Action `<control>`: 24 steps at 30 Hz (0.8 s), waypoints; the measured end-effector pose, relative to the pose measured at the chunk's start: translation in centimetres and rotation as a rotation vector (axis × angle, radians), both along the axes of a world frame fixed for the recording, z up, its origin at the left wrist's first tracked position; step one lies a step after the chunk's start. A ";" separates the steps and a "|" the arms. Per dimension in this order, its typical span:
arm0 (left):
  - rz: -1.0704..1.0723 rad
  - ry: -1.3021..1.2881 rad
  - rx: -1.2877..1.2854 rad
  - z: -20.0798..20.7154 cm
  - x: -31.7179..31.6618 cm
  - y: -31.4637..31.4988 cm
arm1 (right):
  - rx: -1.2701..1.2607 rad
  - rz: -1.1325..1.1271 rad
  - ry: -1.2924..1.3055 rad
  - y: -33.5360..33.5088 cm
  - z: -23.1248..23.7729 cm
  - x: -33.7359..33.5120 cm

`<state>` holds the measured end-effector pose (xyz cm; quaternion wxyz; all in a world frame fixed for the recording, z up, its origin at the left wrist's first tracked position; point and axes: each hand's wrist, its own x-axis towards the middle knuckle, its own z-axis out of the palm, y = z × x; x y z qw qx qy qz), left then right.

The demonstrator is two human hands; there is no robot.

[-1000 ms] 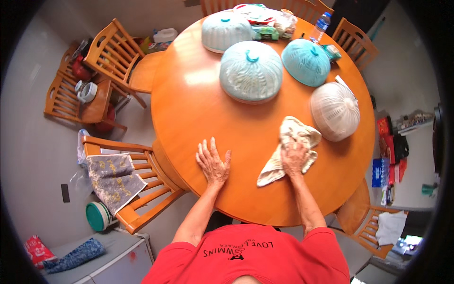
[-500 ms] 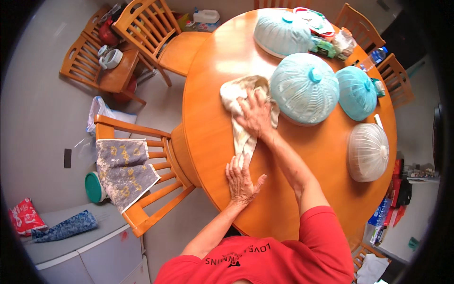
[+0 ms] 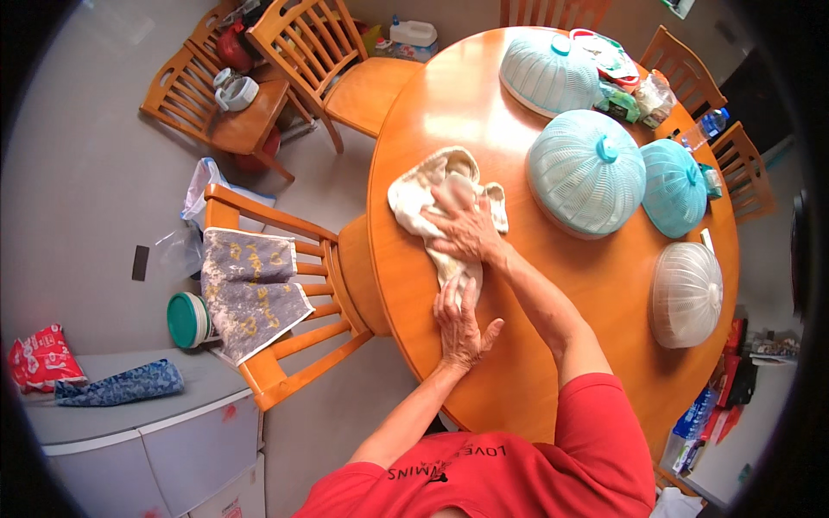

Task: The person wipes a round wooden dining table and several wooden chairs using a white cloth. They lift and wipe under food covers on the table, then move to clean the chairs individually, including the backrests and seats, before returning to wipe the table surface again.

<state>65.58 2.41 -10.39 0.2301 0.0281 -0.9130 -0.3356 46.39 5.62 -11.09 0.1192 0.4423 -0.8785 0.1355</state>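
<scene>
A cream-coloured cloth (image 3: 414,194) with brownish patches lies bunched on the round orange-brown wooden table (image 3: 527,345), close to its left edge. My right hand (image 3: 468,229) presses flat on the cloth, fingers spread. Below it, my left hand (image 3: 464,332) rests on the tabletop with fingers stretched out and thumb apart; its fingertips touch the cloth's near end. To the right of the cloth stands a large pale blue mesh food cover (image 3: 583,186), apart from it. What lies under the cloth is hidden.
More food covers stand on the table: one at the back (image 3: 544,82), a bluer one (image 3: 669,194) and a whitish one (image 3: 682,302). Bags (image 3: 652,99) and a bottle (image 3: 708,128) sit at the far right. A chair draped with a grey cloth (image 3: 250,289) stands at the left.
The cloth and my right hand have slid left across the table, away from the large food cover. My left hand stays near the table's edge. The whole view has shifted slightly.
</scene>
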 end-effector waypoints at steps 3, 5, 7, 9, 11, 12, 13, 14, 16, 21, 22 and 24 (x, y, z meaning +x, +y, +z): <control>0.046 0.066 0.038 0.3 0.2 -0.2 | 0.048 0.013 0.011 3.0 0.7 4.5; 0.062 0.137 0.054 0.1 0.5 -0.4 | 0.049 0.006 0.006 5.4 0.2 7.7; 0.074 0.142 0.090 -0.1 1.0 -1.1 | 0.095 0.005 -0.015 7.3 0.4 11.0; 0.081 0.127 0.100 0.0 1.8 -2.0 | 0.114 0.010 -0.055 9.1 1.3 14.5; 0.077 0.084 0.119 0.8 2.5 -2.8 | 0.131 -0.006 -0.091 10.7 1.8 18.7; 0.075 0.047 0.144 0.8 3.0 -3.4 | 0.180 -0.005 -0.132 11.0 2.3 20.8; 0.071 0.031 0.111 1.1 3.4 -3.6 | 0.156 0.009 -0.155 11.5 2.4 23.1; 0.064 0.017 0.078 1.4 3.7 -3.9 | 0.131 0.020 -0.177 11.7 2.3 25.2; 0.040 -0.027 0.073 1.5 4.4 -3.7 | 0.011 0.004 -0.211 11.1 2.1 29.3; -0.138 -0.071 0.031 1.8 6.3 -2.7 | -0.093 -0.074 -0.176 8.8 2.1 33.2; -0.172 -0.072 -0.002 1.4 6.3 -2.4 | -0.137 -0.079 -0.163 9.1 1.7 33.4; -0.231 -0.109 -0.025 1.1 6.7 -1.5 | -0.124 -0.153 -0.143 10.4 2.2 34.3</control>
